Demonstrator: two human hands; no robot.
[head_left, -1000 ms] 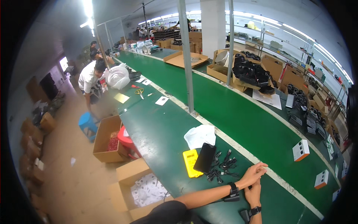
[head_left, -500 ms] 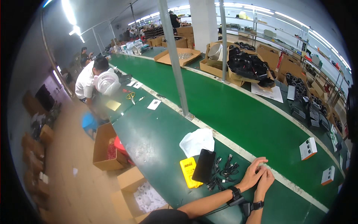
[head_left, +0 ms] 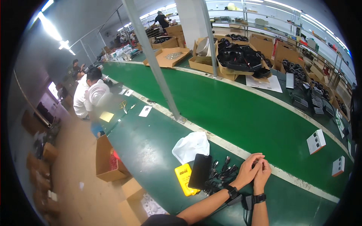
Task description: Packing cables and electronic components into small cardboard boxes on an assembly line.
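My left hand (head_left: 247, 168) and my right hand (head_left: 263, 174) are pressed together above the near rail of the green belt. Their fingers curl in against each other, and whatever lies between them, if anything, is hidden. Each wrist wears a black strap with a dark block. Left of my hands lies a tangle of black cables (head_left: 222, 171) with light plugs. Beside it a black smartphone (head_left: 200, 171) rests partly over a yellow flat case (head_left: 183, 177). A crumpled white plastic bag (head_left: 191, 146) lies just beyond the phone.
Two white-and-orange boxes (head_left: 316, 142) stand on the green belt (head_left: 241, 113) at right. A metal post (head_left: 154, 64) rises from the rail. Cartons (head_left: 107, 162) sit below the table's left edge. Farther along, a co-worker (head_left: 82, 97) bends near a white fan (head_left: 98, 93).
The view has turned, shifting the post and phone leftward in the picture. My hands stay together, with the left fingers drawn in slightly more.
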